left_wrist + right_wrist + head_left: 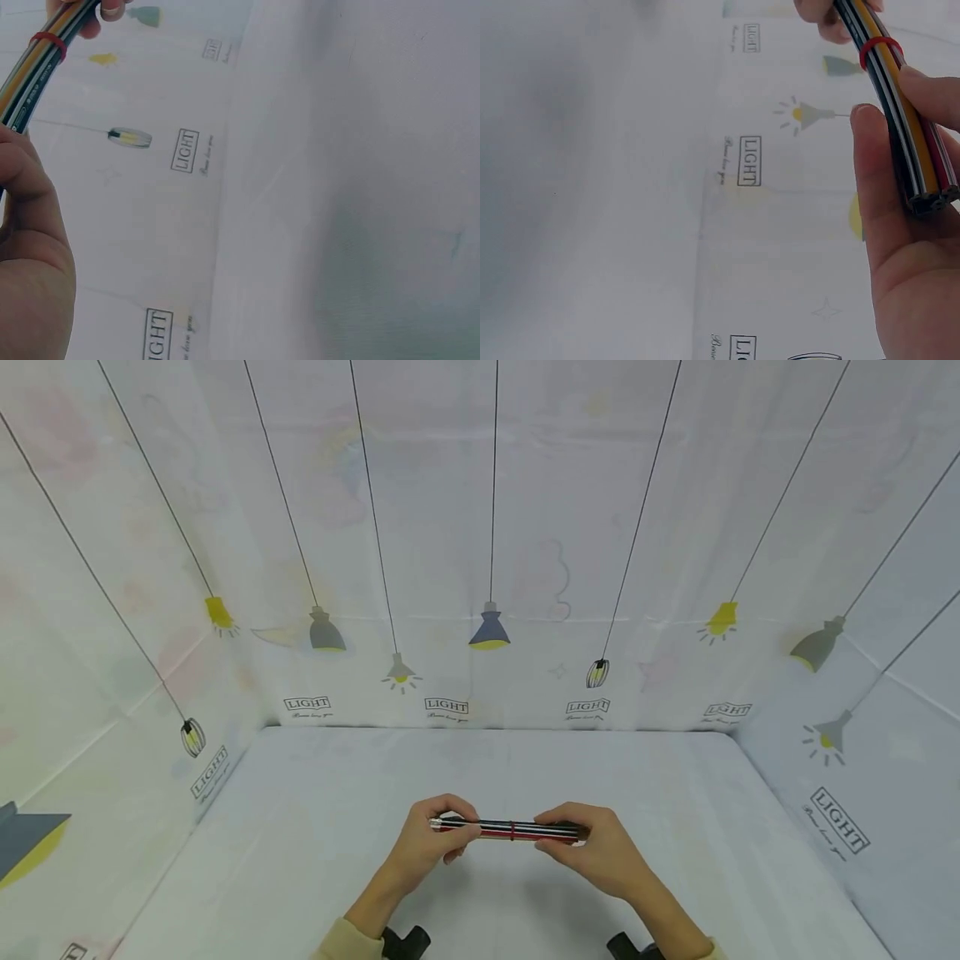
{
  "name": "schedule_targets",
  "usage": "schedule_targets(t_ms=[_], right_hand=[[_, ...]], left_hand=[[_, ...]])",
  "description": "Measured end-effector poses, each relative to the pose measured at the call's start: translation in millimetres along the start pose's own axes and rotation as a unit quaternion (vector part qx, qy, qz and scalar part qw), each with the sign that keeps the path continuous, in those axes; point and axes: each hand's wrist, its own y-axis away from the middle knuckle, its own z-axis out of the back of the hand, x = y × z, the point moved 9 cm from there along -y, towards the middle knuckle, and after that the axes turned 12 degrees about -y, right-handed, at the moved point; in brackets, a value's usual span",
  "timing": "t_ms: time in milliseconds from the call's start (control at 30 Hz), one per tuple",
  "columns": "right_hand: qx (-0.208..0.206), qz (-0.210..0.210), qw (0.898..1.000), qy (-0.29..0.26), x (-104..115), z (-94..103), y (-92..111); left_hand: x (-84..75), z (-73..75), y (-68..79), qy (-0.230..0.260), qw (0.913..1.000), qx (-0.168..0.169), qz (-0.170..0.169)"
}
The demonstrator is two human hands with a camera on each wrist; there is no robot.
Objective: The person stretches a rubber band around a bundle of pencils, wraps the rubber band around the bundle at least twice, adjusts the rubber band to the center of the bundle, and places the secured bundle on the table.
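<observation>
A bundle of striped pencils [525,831] is held level above the white tabletop, one end in each hand. A red band [49,43] wraps round its middle. Red, yellow and dark striped barrels show in the right wrist view, with the dark pencil ends [928,202] near the palm. My left hand [427,839] pinches the left end between thumb and fingers. At the other end my right hand [592,843] grips the bundle, thumb on the near side and fingers behind. The band lies bare between the two hands.
The white tabletop [337,793] spreads under the hands and meets a white cloth wall [450,527] printed with hanging lamps. Dark wrist-worn devices [406,943] sit at both forearms, at the bottom of the head view.
</observation>
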Motion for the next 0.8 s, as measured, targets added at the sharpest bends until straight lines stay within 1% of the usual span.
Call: schedule_targets(t_ms=[100, 233, 400, 500, 533, 633, 733, 800], right_hand=[[-0.005, -0.032, 0.999, -0.029, -7.9, 3.6, 0.9], [-0.013, -0.076, 0.995, -0.057, -19.1, 6.4, 0.7], [-0.016, -0.11, 0.989, -0.1, -28.4, 8.3, -0.9], [-0.016, -0.122, 0.986, -0.112, -31.7, 9.7, -2.0], [-0.016, -0.124, 0.986, -0.112, -32.2, 10.2, -2.3], [-0.015, -0.125, 0.987, -0.104, -32.3, 11.2, -2.8], [-0.016, -0.116, 0.988, -0.104, -30.2, 12.2, -2.8], [-0.022, -0.107, 0.989, -0.105, -28.9, 13.6, -3.2]], left_hand=[[-3.2, 0.5, -1.5, -0.017, 0.9998, 0.004, -0.007], [-6.6, 0.9, -3.2, -0.036, 0.9992, 0.009, -0.014], [-6.6, 0.6, -5.1, -0.043, 0.9987, 0.012, -0.025], [-5.5, 0.0, -6.2, -0.042, 0.9984, 0.014, -0.036], [-5.3, -0.2, -6.6, -0.042, 0.9981, 0.014, -0.043], [-4.5, -0.3, -7.7, -0.047, 0.9977, 0.012, -0.048], [-3.7, 0.4, -9.1, -0.061, 0.9971, 0.008, -0.045], [-0.5, 2.6, -10.5, -0.073, 0.9969, 0.003, -0.03]])
